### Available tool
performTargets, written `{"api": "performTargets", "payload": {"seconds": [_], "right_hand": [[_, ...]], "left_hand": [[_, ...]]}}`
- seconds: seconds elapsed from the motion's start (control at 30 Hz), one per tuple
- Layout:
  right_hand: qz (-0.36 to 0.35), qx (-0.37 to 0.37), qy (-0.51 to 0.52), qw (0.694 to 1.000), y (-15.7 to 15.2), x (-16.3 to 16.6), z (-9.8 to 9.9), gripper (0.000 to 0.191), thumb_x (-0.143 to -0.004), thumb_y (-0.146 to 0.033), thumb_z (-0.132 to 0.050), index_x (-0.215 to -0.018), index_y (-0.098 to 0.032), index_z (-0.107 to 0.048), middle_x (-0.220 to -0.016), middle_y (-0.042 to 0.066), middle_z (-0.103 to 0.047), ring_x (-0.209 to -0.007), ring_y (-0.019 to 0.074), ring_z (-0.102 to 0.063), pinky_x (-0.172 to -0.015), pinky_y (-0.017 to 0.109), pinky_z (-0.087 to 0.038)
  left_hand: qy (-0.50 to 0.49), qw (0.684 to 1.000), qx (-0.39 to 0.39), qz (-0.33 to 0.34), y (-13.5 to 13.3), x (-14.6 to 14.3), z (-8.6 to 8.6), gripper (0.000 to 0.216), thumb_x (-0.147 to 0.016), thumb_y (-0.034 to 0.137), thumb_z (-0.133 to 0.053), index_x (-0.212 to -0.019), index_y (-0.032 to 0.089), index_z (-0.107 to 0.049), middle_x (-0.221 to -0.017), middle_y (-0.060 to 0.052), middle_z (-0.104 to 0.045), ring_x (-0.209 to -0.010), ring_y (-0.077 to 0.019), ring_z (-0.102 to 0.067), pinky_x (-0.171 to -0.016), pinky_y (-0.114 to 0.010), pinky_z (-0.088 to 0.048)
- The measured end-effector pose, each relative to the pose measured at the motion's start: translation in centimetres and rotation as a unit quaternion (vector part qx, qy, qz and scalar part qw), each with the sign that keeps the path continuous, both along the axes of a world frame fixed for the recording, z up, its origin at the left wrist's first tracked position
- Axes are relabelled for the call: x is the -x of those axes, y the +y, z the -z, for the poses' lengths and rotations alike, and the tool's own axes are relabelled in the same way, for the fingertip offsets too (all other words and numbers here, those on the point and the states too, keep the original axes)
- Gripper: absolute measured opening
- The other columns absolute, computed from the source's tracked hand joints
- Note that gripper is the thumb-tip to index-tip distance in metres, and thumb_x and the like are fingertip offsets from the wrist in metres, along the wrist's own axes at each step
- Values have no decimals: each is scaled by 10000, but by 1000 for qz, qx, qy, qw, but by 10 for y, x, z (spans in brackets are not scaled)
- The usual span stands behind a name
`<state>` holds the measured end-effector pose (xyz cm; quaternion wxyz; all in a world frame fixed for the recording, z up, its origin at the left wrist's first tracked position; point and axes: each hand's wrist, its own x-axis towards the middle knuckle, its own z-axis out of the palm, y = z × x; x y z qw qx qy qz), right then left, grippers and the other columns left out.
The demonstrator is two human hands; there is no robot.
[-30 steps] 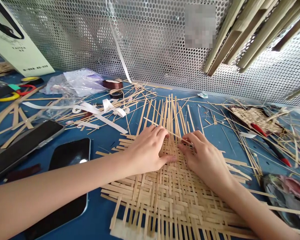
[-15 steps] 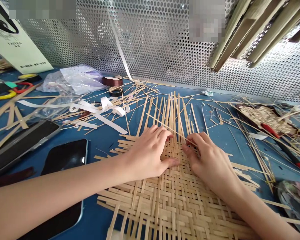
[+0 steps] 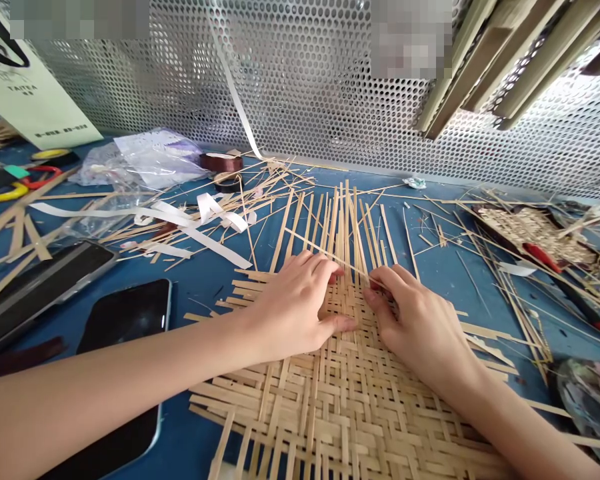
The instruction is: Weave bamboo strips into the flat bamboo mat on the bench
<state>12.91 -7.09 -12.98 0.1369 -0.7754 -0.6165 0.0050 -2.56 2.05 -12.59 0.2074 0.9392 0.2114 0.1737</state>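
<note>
A half-woven mat of flat bamboo strips [image 3: 350, 400] lies on the blue table, its loose uprights [image 3: 347, 213] fanning toward the perforated wall. My left hand [image 3: 295, 307] rests on the mat's upper edge, fingers curled down among the strips and thumb flat on the weave. Just to its right, my right hand [image 3: 420, 327] pinches a thin bamboo sliver [image 3: 325, 252]. The sliver runs up and to the left across the uprights, over my left fingertips.
A dark phone [image 3: 115, 360] and a black tablet [image 3: 35, 287] lie at the left. White ribbon [image 3: 195, 223], tape rolls [image 3: 223, 163], plastic bags [image 3: 145, 157] and scissors [image 3: 15, 183] sit behind. Loose strips, red-handled pliers [image 3: 570, 287] and a small woven piece [image 3: 530, 227] crowd the right.
Both hands stay at the mat's upper edge with only small finger shifts. The view has drifted slightly, so everything sits a little lower-left than before.
</note>
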Motion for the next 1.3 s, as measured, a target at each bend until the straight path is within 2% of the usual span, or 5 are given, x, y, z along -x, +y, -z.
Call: {"api": "performTargets", "payload": {"seconds": [0.67,0.8,0.9,1.03,1.3], "right_hand": [[-2,-11,-25,1000,-1,2,1,74,-831,-247,-419,-800,-209,-473,-744,-19,-561,-484,111,-448,-431,226,-182],[-2,-11,-15,1000,-3,4,0,98,-855,-245,-385,-823,-208,-470,-800,0,-561,-505,118,-469,-431,228,-195],[38,-45,-1,998,-6,4,0,125,-873,-248,-358,-863,-202,-473,-855,25,-568,-516,124,-482,-439,231,-219],[113,-101,38,988,-8,0,2,145,-881,-244,-339,-877,-195,-475,-825,39,-609,-572,161,-527,-471,237,-260],[130,-91,32,987,-10,1,-1,139,-878,-233,-352,-884,-202,-487,-857,28,-628,-620,160,-540,-493,235,-269]], "left_hand": [[1,1000,18,7,1,-2,1,450,-729,391,-605,-1078,167,-429,-1092,-72,-492,-1046,-211,-438,-896,-379,-394],[-4,1000,7,9,1,-1,3,458,-727,397,-604,-1084,173,-424,-1097,-74,-490,-1050,-219,-439,-890,-385,-396],[-9,1000,-6,7,1,0,5,460,-739,418,-583,-1090,169,-420,-1092,-81,-492,-1049,-227,-438,-886,-394,-392],[-14,1000,-17,5,0,0,6,443,-740,434,-573,-1063,166,-432,-1056,-79,-508,-1020,-233,-452,-861,-396,-401],[0,1000,-14,11,1,-1,4,439,-734,425,-583,-1048,157,-433,-1057,-81,-495,-1015,-221,-438,-867,-376,-388]]}}
